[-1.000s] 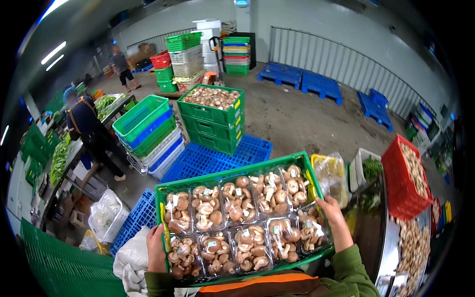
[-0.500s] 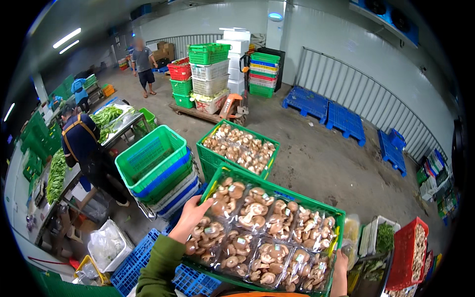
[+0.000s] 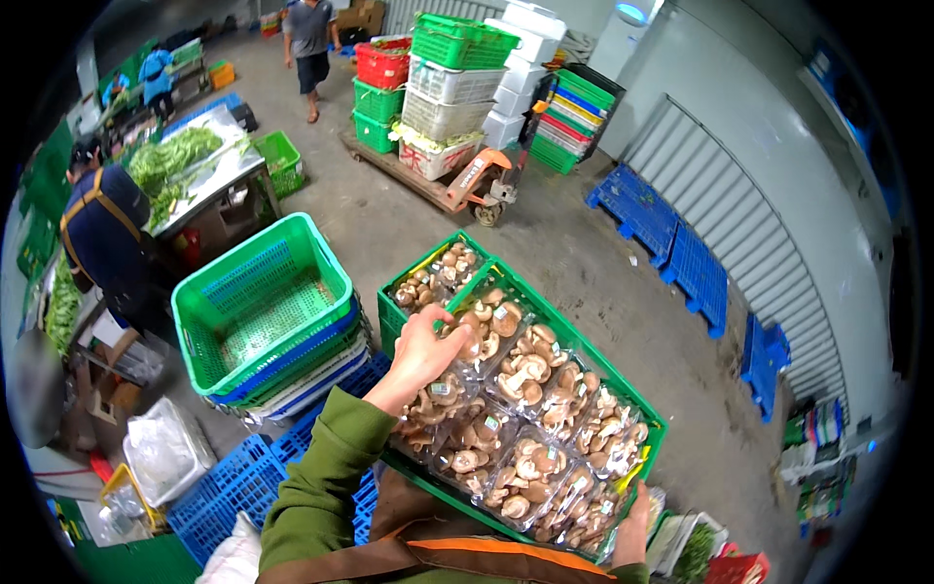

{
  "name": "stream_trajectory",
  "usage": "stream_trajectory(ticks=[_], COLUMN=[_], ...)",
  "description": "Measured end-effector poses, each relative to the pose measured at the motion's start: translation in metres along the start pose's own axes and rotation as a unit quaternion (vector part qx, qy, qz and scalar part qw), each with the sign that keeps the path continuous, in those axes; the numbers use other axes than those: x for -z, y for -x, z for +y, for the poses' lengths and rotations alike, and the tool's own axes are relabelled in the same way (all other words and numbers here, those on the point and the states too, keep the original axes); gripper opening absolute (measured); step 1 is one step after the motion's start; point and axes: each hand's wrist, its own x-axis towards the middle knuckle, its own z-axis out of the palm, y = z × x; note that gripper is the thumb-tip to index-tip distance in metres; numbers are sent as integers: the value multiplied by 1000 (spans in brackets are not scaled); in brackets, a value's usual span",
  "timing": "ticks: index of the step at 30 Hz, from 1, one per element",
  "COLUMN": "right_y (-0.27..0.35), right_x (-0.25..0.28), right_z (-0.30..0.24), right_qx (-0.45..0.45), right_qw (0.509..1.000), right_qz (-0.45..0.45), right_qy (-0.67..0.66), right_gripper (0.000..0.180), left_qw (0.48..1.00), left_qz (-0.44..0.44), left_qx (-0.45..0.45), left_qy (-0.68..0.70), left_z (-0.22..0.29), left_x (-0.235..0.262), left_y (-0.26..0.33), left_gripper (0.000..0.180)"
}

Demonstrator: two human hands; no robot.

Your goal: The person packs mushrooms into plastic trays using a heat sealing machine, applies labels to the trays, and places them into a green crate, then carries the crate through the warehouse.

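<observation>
Holds one green crate [image 3: 584, 354] of mushroom packs [image 3: 527, 375], gripping opposite ends with left hand [image 3: 423, 355] and right hand [image 3: 632, 526], partly hiding one second mushroom crate [image 3: 391, 326].

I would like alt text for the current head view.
The right hand holds one end of a green crate of packed mushrooms; the left hand is at the opposite end. Another mushroom crate is partly hidden behind it; stacked baskets stand to the left.

A pale wall [image 3: 808, 195] rises at the right, a barred metal railing [image 3: 735, 214] running along it. A blue light [image 3: 631, 15] glows on a pale column [image 3: 619, 63]. Below spreads grey, stained floor [image 3: 584, 263]; a metal-topped worktop [image 3: 224, 125] stands at the left.
</observation>
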Motion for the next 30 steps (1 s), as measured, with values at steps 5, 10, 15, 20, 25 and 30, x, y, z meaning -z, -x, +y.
stream_trajectory(ticks=[5,10,15,20,25,30], right_y=[65,32,36,20,-28,-60], right_x=[-149,-199,-220,-238,-237,-225], right_z=[-13,18,47,58,87,89], right_qx=[40,31,-27,-11,44,98], right_qw=[998,999,995,994,953,885], right_qz=[21,13,70,88,257,260], right_qy=[47,4,60,64,157,372], right_gripper=[45,46,51,58,44,54], left_qw=[998,997,998,998,998,998], left_qz=[-25,7,3,2,-19,-13], left_qx=[14,-50,-58,-49,-49,-32], left_qy=[-48,-54,-3,31,38,-46], left_z=[-27,-63,-99,-134,-159,-159], left_x=[27,48,68,70,41,34], left_y=[-80,-161,-186,-219,-256,-259], left_gripper=[31,27,24,26,28,25])
